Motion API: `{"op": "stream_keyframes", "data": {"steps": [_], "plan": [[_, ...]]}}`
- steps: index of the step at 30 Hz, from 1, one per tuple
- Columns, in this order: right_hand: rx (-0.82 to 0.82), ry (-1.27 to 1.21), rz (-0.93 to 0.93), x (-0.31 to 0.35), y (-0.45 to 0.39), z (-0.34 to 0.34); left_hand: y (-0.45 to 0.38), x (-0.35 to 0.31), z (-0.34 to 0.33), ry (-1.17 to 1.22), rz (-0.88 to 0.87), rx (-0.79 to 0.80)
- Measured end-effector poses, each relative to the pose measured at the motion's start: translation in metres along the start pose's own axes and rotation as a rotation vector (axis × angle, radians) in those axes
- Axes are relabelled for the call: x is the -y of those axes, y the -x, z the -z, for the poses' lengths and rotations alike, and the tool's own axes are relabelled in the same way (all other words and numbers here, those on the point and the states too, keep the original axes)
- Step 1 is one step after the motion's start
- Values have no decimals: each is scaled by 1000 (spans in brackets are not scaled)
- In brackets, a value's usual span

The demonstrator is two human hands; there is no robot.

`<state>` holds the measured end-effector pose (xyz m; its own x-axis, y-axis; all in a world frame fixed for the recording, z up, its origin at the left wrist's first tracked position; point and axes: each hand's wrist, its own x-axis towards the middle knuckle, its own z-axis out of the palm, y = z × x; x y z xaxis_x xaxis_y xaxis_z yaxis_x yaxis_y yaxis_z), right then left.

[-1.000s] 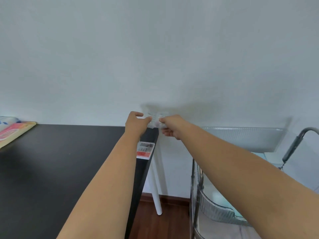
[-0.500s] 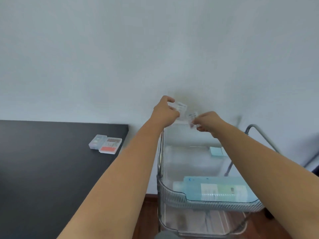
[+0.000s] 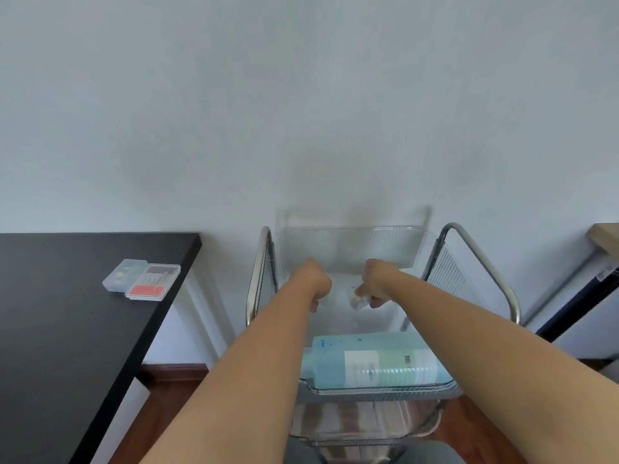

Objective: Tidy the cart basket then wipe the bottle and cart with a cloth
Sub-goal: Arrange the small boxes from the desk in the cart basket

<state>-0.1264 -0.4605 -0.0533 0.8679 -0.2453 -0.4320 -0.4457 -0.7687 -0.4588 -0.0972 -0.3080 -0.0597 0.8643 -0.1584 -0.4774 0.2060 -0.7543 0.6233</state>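
Over the top basket [image 3: 348,234] of the cart [image 3: 258,272] both of my arms reach forward and down; my left hand [image 3: 313,283] is curled into a fist with the knuckles turned away from me, and I cannot tell if it holds something, because the fingers are hidden under the hand; my right hand [image 3: 376,279] pinches a small clear packet [image 3: 357,298] between thumb and fingertips, and the packet hangs just below the hand, above the basket floor; the two hands are near each other but apart. Closer to me in the same basket the bottle [image 3: 375,360] lies on its side, pale blue, with a white and green label and a barcode facing up; its neck end points to my left and it rests against the front wall of the basket, partly under my right forearm. The basket is of clear ribbed plastic between two bent metal handles; a lower clear basket [image 3: 351,426] shows beneath it, blurred. To my left stands a black table [image 3: 67,329], and near its far right corner lie a clear box [image 3: 122,274] and a card with a red band [image 3: 152,286], touching side by side; behind all is a pale wall [image 3: 301,112]; the floor [image 3: 174,380] is of dark wood.
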Motion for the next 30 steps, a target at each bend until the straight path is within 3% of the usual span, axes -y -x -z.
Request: {"op": "stream_keyframes", "data": {"steps": [7,14,24,30], "plan": [[39,-4,53,-17,-8,3,-10,-1,-9,-146,98,-12],[-60,337,328,-40,-13,4,-24,-2,-21,-131,20,-102],[-148,264,290,-53,-28,3,-35,-14,-37,-238,-95,-169],[-161,197,285,-57,-35,4,-42,-21,-41,-168,-117,-173]]}}
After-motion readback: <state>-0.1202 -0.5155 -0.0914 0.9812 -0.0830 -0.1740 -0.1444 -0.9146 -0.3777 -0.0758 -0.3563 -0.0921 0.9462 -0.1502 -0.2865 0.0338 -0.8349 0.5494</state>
